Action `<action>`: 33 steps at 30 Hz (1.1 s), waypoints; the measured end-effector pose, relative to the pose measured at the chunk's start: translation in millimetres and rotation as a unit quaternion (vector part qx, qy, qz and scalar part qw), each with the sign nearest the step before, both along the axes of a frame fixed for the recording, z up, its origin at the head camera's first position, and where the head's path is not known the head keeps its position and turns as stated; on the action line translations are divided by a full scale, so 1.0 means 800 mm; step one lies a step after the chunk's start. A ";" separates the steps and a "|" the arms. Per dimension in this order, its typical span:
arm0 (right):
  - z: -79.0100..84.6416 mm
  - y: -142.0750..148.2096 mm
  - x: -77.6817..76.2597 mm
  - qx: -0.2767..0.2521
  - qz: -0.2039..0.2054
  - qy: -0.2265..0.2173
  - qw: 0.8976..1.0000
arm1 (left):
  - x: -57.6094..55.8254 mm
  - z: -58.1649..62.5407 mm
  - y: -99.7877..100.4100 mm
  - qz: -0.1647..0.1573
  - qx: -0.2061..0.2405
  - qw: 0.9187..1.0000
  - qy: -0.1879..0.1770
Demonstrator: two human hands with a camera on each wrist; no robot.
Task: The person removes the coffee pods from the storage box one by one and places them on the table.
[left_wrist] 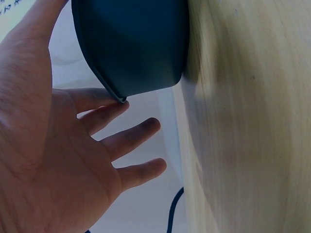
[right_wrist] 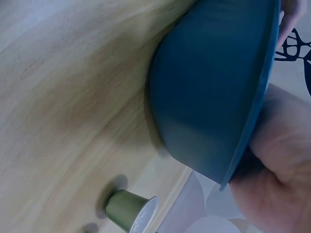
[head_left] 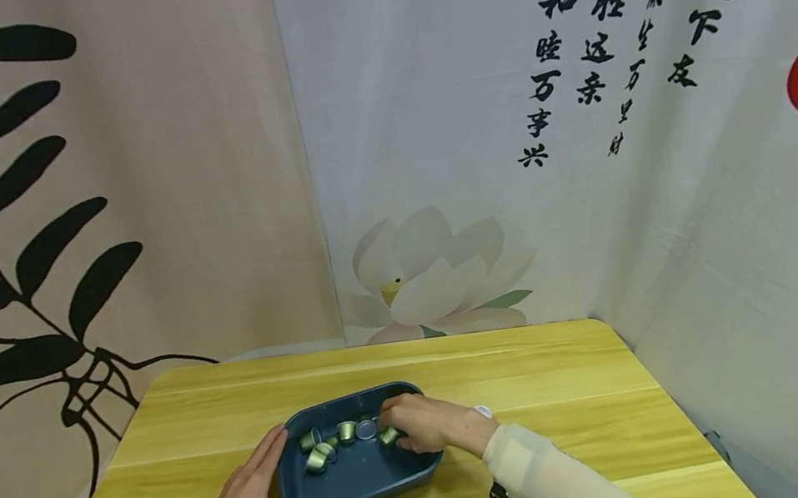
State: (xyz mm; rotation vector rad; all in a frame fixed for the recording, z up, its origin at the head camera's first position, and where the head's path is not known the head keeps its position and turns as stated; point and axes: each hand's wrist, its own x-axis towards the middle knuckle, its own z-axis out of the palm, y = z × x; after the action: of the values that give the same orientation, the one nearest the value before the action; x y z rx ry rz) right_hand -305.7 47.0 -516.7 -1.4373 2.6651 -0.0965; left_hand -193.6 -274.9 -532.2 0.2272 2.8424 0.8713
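Observation:
A dark blue rectangular tray (head_left: 368,476) stands on the table with several green coffee capsules (head_left: 347,432) inside, some tipped on their sides and one showing its silver lid. My left hand (head_left: 250,496) spreads along the tray's left end; in the left wrist view its fingertips (left_wrist: 121,108) touch the rim and the other fingers are straight. My right hand (head_left: 422,423) reaches over the right rim into the tray, its fingers curled. Between its thumb and index finger it pinches a green capsule (head_left: 389,435). The tray wall hides these fingertips in the right wrist view.
Outside the tray, just beyond my right wrist, another green capsule (right_wrist: 129,211) rests on the wooden table (head_left: 560,438). A black cable (left_wrist: 175,208) hangs past the table edge. Printed cloth curtains (head_left: 431,144) stand behind the table.

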 end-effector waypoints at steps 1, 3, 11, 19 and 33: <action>0.000 0.000 0.000 -0.002 0.000 -0.002 1.000 | 0.000 0.000 0.000 -0.001 0.001 1.000 0.001; 0.001 -0.001 0.001 -0.006 0.000 -0.006 1.000 | 0.000 0.001 0.000 -0.001 0.002 1.000 0.002; 0.001 -0.002 0.003 -0.007 -0.009 -0.015 1.000 | 0.000 0.001 0.000 -0.004 0.006 1.000 0.002; 0.008 0.000 0.003 -0.028 -0.006 -0.025 0.999 | 0.000 -0.001 -0.002 -0.008 0.007 1.000 0.007; 0.029 0.011 0.009 -0.079 -0.021 -0.075 0.994 | -0.003 -0.001 -0.002 -0.001 0.004 1.000 -0.003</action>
State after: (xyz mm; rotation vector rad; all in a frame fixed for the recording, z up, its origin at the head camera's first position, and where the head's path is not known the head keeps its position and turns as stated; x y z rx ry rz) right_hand -298.6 55.5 -493.3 -1.3562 2.6146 -0.4121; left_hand -195.7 -276.4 -533.2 0.2268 2.8333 0.8830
